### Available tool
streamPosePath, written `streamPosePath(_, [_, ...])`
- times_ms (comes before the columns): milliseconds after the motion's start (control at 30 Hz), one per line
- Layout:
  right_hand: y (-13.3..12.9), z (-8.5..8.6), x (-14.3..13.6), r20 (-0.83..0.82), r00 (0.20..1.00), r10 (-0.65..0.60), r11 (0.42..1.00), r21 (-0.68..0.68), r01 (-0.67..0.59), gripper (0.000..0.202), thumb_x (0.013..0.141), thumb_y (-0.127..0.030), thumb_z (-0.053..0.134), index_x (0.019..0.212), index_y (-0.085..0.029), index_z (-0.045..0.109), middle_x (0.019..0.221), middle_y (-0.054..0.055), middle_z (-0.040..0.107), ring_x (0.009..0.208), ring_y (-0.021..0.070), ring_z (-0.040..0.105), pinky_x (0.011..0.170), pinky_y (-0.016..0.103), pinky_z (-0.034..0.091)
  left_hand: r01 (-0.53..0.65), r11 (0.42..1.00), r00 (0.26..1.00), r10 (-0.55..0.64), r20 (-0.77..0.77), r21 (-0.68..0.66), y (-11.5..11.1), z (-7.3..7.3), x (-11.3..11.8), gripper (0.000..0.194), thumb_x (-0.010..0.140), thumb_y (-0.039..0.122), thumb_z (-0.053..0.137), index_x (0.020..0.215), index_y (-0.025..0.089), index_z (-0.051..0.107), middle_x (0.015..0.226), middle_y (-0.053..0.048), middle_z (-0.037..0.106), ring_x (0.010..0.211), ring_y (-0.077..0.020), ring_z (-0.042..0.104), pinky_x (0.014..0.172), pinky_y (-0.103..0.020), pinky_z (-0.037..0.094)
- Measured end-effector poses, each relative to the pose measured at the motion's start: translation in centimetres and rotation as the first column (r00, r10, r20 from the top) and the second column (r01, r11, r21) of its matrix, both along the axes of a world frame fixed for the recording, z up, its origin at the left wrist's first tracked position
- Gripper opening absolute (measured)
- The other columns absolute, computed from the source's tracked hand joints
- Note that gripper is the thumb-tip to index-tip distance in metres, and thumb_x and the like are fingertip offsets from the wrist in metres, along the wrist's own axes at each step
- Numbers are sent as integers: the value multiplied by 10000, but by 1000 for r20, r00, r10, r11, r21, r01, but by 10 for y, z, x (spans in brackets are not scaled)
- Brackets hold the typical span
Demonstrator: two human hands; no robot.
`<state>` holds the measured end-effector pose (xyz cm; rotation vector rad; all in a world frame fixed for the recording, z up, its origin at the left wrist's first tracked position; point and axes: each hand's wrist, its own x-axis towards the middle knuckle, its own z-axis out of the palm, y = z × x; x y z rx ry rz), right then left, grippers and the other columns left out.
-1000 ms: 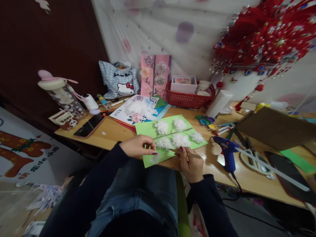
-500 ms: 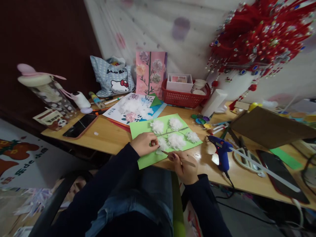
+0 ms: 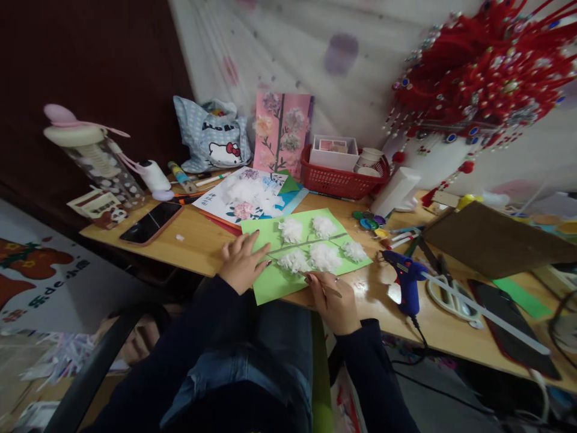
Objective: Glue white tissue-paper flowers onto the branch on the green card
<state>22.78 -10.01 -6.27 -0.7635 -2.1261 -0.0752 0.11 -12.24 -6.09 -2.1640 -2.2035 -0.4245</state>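
Green paper (image 3: 270,282) is lying at the desk's (image 3: 198,246) near edge. I'm now pressing my left hand (image 3: 241,264) flat on it, fingers spread wide, no longer pinching tissue. My right hand (image 3: 331,297) is still gripping a thin stick (image 3: 327,287), poking the nearest white tissue flower (image 3: 293,261), apparently seating it.

The flat green paper sheet (image 3: 270,285) looks matt, with fluffy white tissue-like flowers (image 3: 324,257) on it. Beneath it, the light wooden tabletop (image 3: 198,243) shines glossy. Right of the sheet, the blue glue gun (image 3: 408,279) seems smooth plastic. Behind the sheet, the red lattice basket (image 3: 340,180) is probably plastic.
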Motion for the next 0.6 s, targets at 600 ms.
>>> streamPosePath(600, [13, -12, 0, -56, 996, -72, 967, -249, 56, 342, 993, -360, 379, 874, -174, 641, 757, 63, 718, 704, 178, 677, 661, 277, 511, 2, 999, 1000, -3, -29, -38, 2, 4, -6, 340, 897, 456, 561, 1225, 412, 639, 1496, -60, 445, 1387, -399, 280, 1044, -702, 180])
